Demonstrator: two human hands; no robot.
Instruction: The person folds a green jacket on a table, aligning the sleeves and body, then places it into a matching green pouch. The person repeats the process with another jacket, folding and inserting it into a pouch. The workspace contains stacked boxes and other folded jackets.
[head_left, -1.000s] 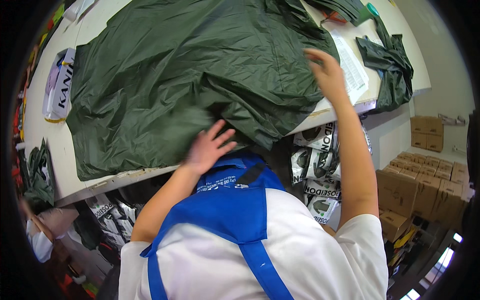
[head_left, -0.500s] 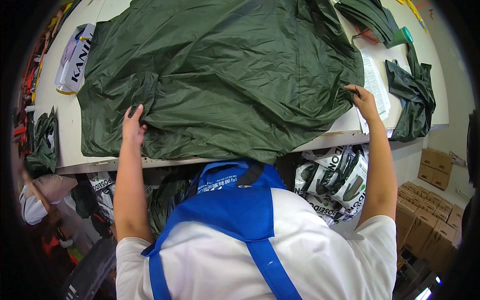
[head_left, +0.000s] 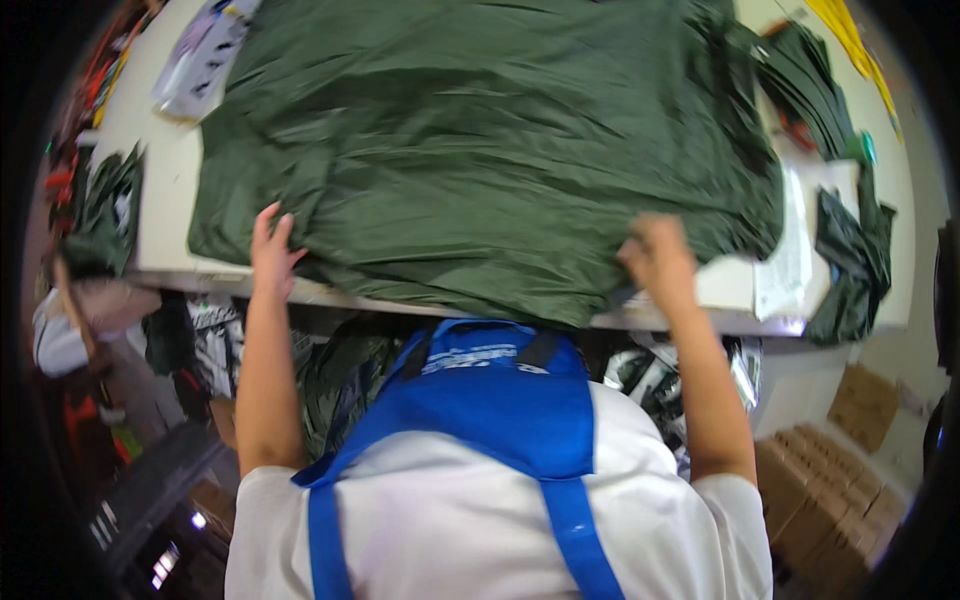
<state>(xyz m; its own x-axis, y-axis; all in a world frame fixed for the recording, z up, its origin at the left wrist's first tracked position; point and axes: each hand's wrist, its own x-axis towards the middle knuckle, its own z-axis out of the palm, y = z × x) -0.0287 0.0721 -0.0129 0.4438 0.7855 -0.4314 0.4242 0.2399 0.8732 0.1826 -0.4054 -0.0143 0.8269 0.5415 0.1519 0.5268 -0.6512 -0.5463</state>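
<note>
On the white worktable [head_left: 170, 170], a large dark green garment [head_left: 480, 150] of thin, crinkly fabric lies spread nearly flat, covering most of the surface, with its near hem drooping slightly over the table's front edge. Left hand [head_left: 270, 250] rests on the garment's near left corner, fingers spread and laid flat on the cloth; the open palm looks suited to pinning or smoothing the slippery fabric rather than lifting it. Right hand [head_left: 655, 258] sits at the near right edge, blurred; fingers seem curled over the hem, but whether they pinch the fabric or only press it I cannot tell. Hands placed wide apart at the two near corners keep the hem taut across its width. Person leans over the edge in a white shirt and blue apron [head_left: 500, 390], arms reaching forward from below. A flat plastic-wrapped packet [head_left: 205, 55] lies at the far left corner. More green pieces [head_left: 810, 90] are stacked at the far right, and one dark green piece [head_left: 850, 260] hangs over the right end beside a sheet of paper [head_left: 785, 265]. Brown cardboard boxes [head_left: 830, 480] stand on the floor at lower right.
</note>
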